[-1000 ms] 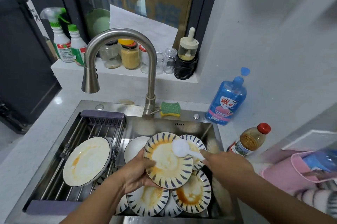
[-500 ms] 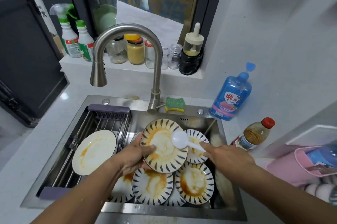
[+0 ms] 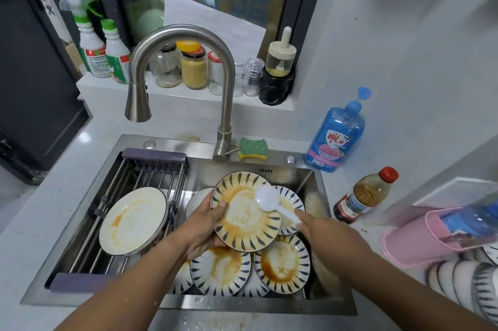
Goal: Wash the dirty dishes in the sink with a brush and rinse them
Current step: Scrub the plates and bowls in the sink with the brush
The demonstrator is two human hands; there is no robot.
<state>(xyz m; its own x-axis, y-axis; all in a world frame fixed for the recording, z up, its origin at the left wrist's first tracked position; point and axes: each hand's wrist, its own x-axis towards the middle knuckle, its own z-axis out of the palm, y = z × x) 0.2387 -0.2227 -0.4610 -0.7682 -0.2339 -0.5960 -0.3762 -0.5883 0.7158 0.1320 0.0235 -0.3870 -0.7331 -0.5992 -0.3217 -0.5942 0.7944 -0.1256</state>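
My left hand (image 3: pixel 202 225) grips the striped plate (image 3: pixel 242 222) by its eight o'clock rim over the sink (image 3: pixel 172 145), and my right hand (image 3: pixel 323 233) pinches the brush (image 3: pixel 265 197), handle running four-to-ten, head at the plate's two o'clock.

Only two bare hands and forearms show of the person. The left forearm (image 3: pixel 129 284) fills the lower left of the frame and the right forearm (image 3: pixel 404 279) the lower right, each uncovered along its whole visible length, skin smooth. The left hand (image 3: pixel 200 228) shows its back and a thumb (image 3: pixel 222 205) with a short nail. The right hand (image 3: pixel 326 231) shows its back and knuckles.
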